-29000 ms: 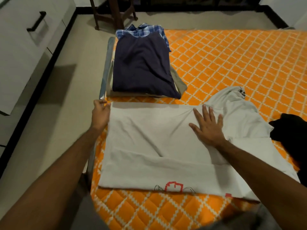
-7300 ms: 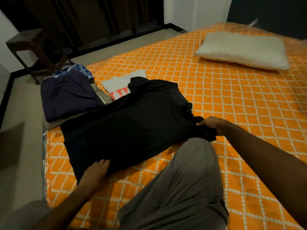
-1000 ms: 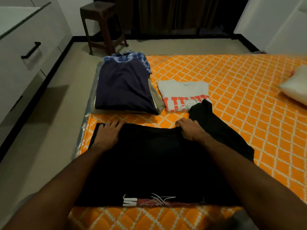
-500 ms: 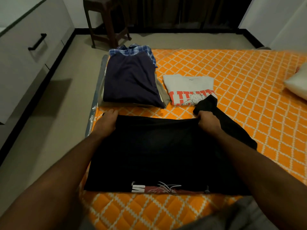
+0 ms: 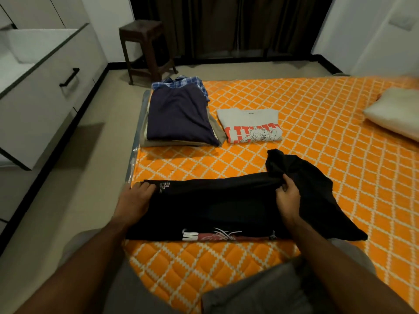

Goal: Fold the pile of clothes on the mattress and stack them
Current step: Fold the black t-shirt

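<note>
A black T-shirt (image 5: 215, 207) lies across the near part of the orange quilted mattress (image 5: 317, 143), folded lengthwise, a red and white print showing at its near edge. My left hand (image 5: 136, 198) grips its far left corner by the label. My right hand (image 5: 288, 196) pinches the far edge on the right, where a sleeve bunches up. Behind, a stack of folded clothes (image 5: 179, 116) topped by a navy garment sits at the mattress's left edge. A folded white T-shirt (image 5: 249, 125) with red lettering lies beside it.
A pillow (image 5: 394, 114) lies at the right edge. A white cabinet with a black handle (image 5: 69, 81) stands left of the floor strip. A dark wooden stool (image 5: 147, 48) stands beyond the mattress, before dark curtains. My grey-trousered legs (image 5: 260, 293) are at the bottom.
Both hands have pulled the black shirt's far edge toward me, narrowing it into a band; the label now shows by the left hand. More orange mattress shows between it and the stack.
</note>
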Demonstrator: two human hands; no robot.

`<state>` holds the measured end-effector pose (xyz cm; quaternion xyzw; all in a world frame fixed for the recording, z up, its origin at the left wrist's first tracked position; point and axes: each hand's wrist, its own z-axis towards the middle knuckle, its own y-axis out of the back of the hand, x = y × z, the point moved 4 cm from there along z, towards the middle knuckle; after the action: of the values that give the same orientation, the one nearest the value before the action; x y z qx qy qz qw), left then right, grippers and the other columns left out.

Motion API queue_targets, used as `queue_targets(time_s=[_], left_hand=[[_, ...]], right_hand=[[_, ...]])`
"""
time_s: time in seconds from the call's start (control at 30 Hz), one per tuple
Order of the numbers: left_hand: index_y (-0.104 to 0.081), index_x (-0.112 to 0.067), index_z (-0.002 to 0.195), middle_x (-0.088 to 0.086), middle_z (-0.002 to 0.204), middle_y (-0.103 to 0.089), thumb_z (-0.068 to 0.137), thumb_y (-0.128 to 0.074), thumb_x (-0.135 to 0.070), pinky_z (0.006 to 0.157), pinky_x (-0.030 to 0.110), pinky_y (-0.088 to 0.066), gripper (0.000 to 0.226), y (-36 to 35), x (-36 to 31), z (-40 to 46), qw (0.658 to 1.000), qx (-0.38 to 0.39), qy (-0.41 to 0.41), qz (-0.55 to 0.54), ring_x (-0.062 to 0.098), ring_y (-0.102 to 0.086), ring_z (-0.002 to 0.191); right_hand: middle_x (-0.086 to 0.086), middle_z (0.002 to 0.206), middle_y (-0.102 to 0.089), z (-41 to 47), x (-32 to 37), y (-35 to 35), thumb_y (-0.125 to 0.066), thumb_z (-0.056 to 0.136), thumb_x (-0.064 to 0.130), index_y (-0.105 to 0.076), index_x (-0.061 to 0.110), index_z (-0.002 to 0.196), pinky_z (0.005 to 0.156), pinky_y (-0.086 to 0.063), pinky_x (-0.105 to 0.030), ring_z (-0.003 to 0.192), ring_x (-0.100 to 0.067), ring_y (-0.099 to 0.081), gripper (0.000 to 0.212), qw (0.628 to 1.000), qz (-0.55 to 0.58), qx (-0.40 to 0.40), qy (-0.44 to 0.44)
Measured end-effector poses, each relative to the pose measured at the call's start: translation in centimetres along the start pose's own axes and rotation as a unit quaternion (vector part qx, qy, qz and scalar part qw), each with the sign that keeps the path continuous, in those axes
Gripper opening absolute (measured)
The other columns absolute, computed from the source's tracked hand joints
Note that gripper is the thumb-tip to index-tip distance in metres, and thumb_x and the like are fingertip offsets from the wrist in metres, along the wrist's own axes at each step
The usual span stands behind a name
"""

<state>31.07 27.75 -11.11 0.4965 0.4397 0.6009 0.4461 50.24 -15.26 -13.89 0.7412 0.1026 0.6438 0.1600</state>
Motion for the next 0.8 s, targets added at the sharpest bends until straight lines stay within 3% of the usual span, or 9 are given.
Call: queue_targets(time_s=[0.1,0.17,0.23,0.33,0.47,0.63,0.73,0.8], left_hand=[[-0.058,-0.017,0.110,0.004,0.093,-0.060,0.068,-0.076,-0.017,0.064,0.042,-0.052,0.046,-1.5,0.3,-0.9,0.992,0.128,-0.019,-0.008,0.030,-0.064,0.082],[-0.054,-0.021,0.124,0.002,0.114,-0.057,0.082,-0.063,-0.034,0.083,0.043,-0.049,0.044,-1.1,0.3,-0.2,0.983,0.185,-0.006,0.007,0.026,-0.060,0.105],[-0.055,-0.025,0.127,0.001,0.128,-0.051,0.089,-0.051,-0.042,0.095,0.043,-0.039,0.043,-0.2,-0.3,1.1,0.977,0.204,-0.021,0.062,0.024,-0.050,0.121],[-0.065,-0.024,0.117,0.003,0.125,-0.054,0.090,-0.050,-0.036,0.092,0.045,-0.036,0.033,1.3,-2.8,3.2,0.986,0.141,-0.048,0.080,0.026,-0.049,0.116],[-0.060,-0.023,0.115,0.001,0.114,-0.054,0.095,-0.049,-0.029,0.086,0.041,-0.038,0.023,1.2,-9.5,7.4,0.985,0.125,-0.036,-0.114,0.025,-0.053,0.109],[-0.060,-0.026,0.115,-0.003,0.115,-0.058,0.095,-0.057,-0.031,0.095,0.038,-0.046,0.021,1.6,-21.0,13.4,0.920,0.146,-0.055,-0.359,0.017,-0.057,0.112],[-0.053,-0.019,0.131,0.002,0.127,-0.055,0.093,-0.064,-0.045,0.100,0.039,-0.046,0.048,2.0,-27.3,16.9,0.877,0.175,-0.019,-0.448,0.020,-0.056,0.119],[-0.041,-0.012,0.144,0.007,0.136,-0.051,0.089,-0.070,-0.047,0.101,0.038,-0.046,0.071,1.9,-30.5,19.1,0.849,0.197,0.018,-0.489,0.023,-0.054,0.124]], right_hand=[[-0.016,0.148,-0.049,-1.5,-1.2,-0.1,-0.052,0.092,-0.003,-0.043,0.005,0.150,0.117,-0.036,-0.044,0.137,-0.032,-0.046,0.059,0.997,-0.072,0.038,0.000],[-0.019,0.145,-0.048,-1.3,-1.7,0.0,-0.053,0.089,-0.003,-0.047,0.002,0.146,0.116,-0.036,-0.045,0.136,-0.035,-0.045,0.058,0.989,-0.135,0.062,0.011],[-0.018,0.141,-0.050,-0.6,-1.9,0.4,-0.054,0.088,0.001,-0.052,0.006,0.142,0.112,-0.040,-0.051,0.132,-0.038,-0.047,0.054,0.980,-0.180,0.079,0.002],[-0.013,0.138,-0.052,0.4,-1.8,0.6,-0.053,0.086,0.004,-0.059,0.014,0.136,0.108,-0.043,-0.054,0.128,-0.035,-0.050,0.052,0.969,-0.223,0.110,0.003],[-0.006,0.126,-0.048,1.6,-0.3,2.0,-0.048,0.086,-0.004,-0.064,0.014,0.126,0.106,-0.047,-0.045,0.117,-0.026,-0.057,0.047,0.975,-0.191,0.102,0.043],[-0.007,0.117,-0.052,4.7,1.2,4.8,-0.047,0.084,-0.009,-0.067,0.012,0.109,0.092,-0.045,-0.027,0.102,-0.019,-0.057,0.039,0.988,-0.142,0.028,0.050],[-0.009,0.112,-0.060,8.1,1.7,6.6,-0.047,0.083,-0.011,-0.064,0.007,0.107,0.083,-0.043,-0.028,0.100,-0.020,-0.058,0.034,0.990,-0.132,0.011,0.046],[-0.009,0.107,-0.061,10.6,2.1,7.4,-0.047,0.084,-0.010,-0.061,0.003,0.106,0.081,-0.047,-0.039,0.100,-0.027,-0.059,0.029,0.991,-0.130,0.015,0.042]])
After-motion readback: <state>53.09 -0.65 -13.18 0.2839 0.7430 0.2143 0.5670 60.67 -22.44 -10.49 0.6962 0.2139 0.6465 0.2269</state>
